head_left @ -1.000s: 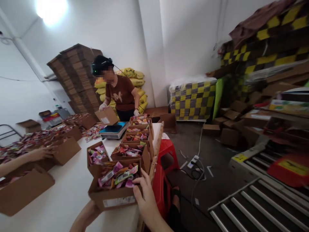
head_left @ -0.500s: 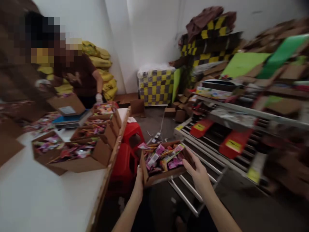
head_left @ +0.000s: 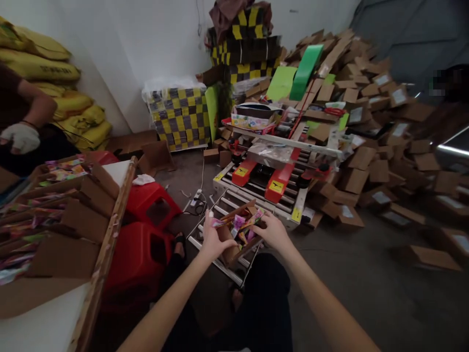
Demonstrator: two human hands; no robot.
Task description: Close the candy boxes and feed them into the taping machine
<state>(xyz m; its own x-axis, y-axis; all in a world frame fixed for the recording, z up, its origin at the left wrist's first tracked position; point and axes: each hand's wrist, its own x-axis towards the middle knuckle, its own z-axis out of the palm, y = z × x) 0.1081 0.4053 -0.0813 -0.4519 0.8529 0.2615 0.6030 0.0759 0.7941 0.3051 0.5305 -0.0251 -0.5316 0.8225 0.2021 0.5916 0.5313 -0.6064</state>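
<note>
Between my hands is an open cardboard box (head_left: 230, 250) filled with small colourful packets (head_left: 240, 224), mostly pink, purple and yellow. My left hand (head_left: 214, 239) grips its left side, with the thumb over the near edge. On the right side, my right hand (head_left: 271, 231) is closed at the rim, its fingertips beside the packets. The box is over a short roller conveyor (head_left: 216, 261) in front of my knees; whether it touches the rollers I cannot tell.
A carton-sealing machine (head_left: 271, 168) with red side belts stands ahead. Cardboard boxes (head_left: 377, 161) are heaped at right. Red stools (head_left: 137, 259) stand beside the white table (head_left: 47, 310), which bears filled boxes (head_left: 69, 220). A co-worker's gloved hand (head_left: 22, 138) shows at far left.
My view has swung right, toward the sealing machine. The box has gone from beside the table to over the short conveyor, still in both hands.
</note>
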